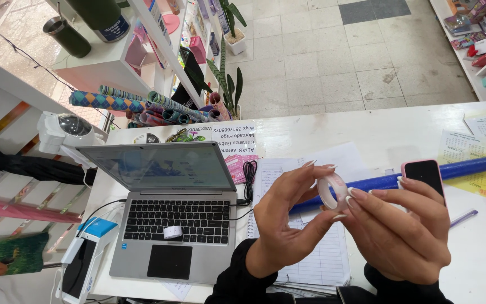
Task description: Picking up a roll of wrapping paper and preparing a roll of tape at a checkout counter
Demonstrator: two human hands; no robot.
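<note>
left hand [281, 225] + right hand [403, 228] — both pinching clear tape roll [332, 190] | laptop [170, 211] — just left

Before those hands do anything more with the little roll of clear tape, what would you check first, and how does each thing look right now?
1. Tape roll held securely: ok, the left hand has it between thumb and fingers.
2. Right hand at the roll: ok, its fingertips touch the rim.
3. Loose end of the tape found: cannot tell, the tape is clear and too small to see.
4. Free space under the hands: not ok, a notebook and blue roll lie there.
5. Laptop clear of the work: ok, off to the left, with a second small tape roll on its keys.
6. Phone safe: cannot tell, partly hidden behind the right hand.
</note>
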